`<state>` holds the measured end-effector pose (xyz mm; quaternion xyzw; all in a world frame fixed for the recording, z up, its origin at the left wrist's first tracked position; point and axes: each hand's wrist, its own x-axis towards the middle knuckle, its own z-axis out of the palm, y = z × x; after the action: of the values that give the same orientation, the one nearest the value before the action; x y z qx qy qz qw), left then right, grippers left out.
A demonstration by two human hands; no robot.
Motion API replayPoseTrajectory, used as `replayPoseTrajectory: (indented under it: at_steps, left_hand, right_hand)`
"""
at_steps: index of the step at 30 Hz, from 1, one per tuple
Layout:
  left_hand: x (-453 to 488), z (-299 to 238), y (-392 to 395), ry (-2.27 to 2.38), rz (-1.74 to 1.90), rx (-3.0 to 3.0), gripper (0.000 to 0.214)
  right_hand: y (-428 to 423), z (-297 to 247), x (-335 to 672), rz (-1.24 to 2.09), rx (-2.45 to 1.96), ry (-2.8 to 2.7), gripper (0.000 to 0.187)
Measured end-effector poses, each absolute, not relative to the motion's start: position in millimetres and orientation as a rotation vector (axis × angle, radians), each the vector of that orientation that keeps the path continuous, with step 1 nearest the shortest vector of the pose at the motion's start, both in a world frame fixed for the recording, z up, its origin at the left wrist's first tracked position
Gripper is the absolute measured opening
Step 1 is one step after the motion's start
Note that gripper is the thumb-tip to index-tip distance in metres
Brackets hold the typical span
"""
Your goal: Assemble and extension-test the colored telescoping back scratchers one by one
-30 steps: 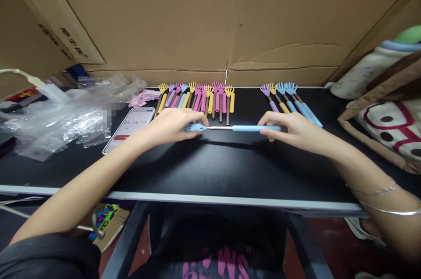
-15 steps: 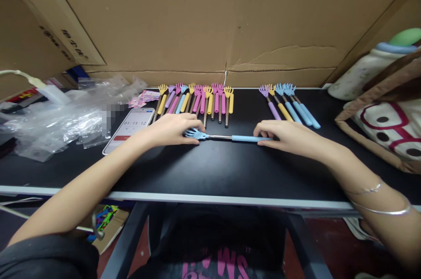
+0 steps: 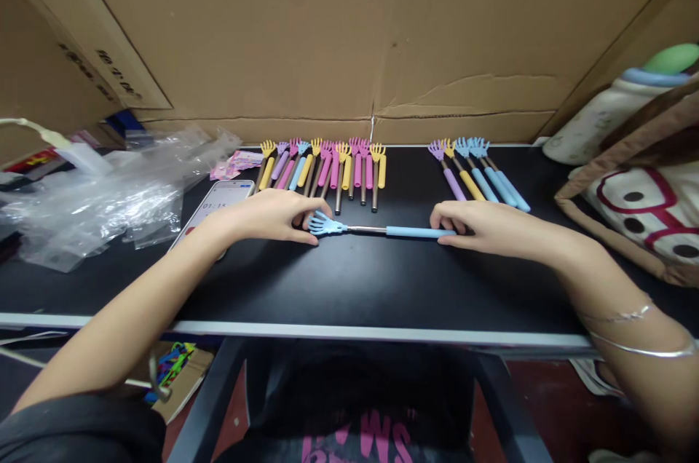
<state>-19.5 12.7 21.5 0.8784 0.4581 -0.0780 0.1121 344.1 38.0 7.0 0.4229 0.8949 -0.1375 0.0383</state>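
Note:
A light blue back scratcher [image 3: 412, 231] with a metal rod lies crosswise on the black table, claw end to the left. My left hand [image 3: 273, 217] is at the claw, thumb and fingers apart on either side of its tips. At the other end, my right hand [image 3: 483, 223] has its thumb and fingers closed around the end of the blue handle. Behind them, several yellow, pink, purple and blue back scratchers [image 3: 349, 164] stand in a row, claws toward the cardboard. To the right lies a smaller group of back scratchers [image 3: 480, 175] in purple, yellow and blue.
Crumpled clear plastic bags [image 3: 109, 194] cover the table's left side, near a phone [image 3: 229, 192] partly hidden by my left arm. Pink packets [image 3: 234, 163] lie behind the phone. A bag with a glasses pattern [image 3: 649, 201] and a bottle-shaped object [image 3: 593, 117] stand right. Cardboard [image 3: 328, 33] walls the back.
My left hand has shifted slightly left, uncovering more of the claw. My right hand has slid a little right along the handle. The back scratcher has barely moved.

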Motion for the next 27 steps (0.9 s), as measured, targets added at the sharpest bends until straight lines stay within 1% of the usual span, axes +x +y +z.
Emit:
replayPoseTrajectory:
  at_steps: [13, 27]
  left_hand:
    - [-20.7, 22.4, 11.4, 1.338, -0.258, 2.534, 0.038]
    - [-19.3, 24.4, 9.0, 1.359, -0.284, 2.528, 0.038]
  right_hand:
    - [35.2, 11.8, 345.9, -0.461, 1.301, 2.691, 0.019]
    - [34.0, 12.7, 344.4, -0.395, 1.301, 2.686, 0.017]
